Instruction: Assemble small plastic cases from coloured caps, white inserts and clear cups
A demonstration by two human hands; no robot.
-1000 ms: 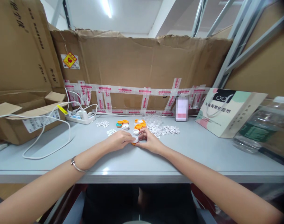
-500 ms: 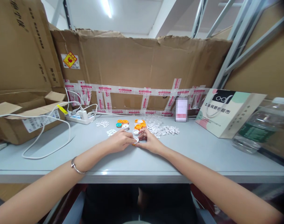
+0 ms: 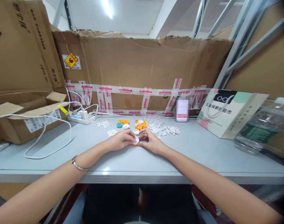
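Both hands meet at the middle of the grey table (image 3: 137, 158). My left hand (image 3: 121, 139) and my right hand (image 3: 150, 140) pinch a small round orange-and-white cap (image 3: 136, 141) between their fingertips, low over the table. Just behind the hands lie more round caps, orange (image 3: 139, 126), white (image 3: 125, 126) and one teal (image 3: 119, 125). A heap of small clear-white discs (image 3: 162, 129) lies to the right of them, with smaller clusters of white discs (image 3: 112, 132) to the left. A metal bracelet (image 3: 77, 165) circles my left wrist.
A white power strip (image 3: 80, 118) with cables sits at the back left, beside an open cardboard box (image 3: 22, 119). A taped cardboard wall (image 3: 142, 71) stands behind. At the right lie a printed paper bag (image 3: 228, 113) and a large clear water bottle (image 3: 260, 129).
The hands stay together on the cap with only slight finger shifts; the view has nudged a little.
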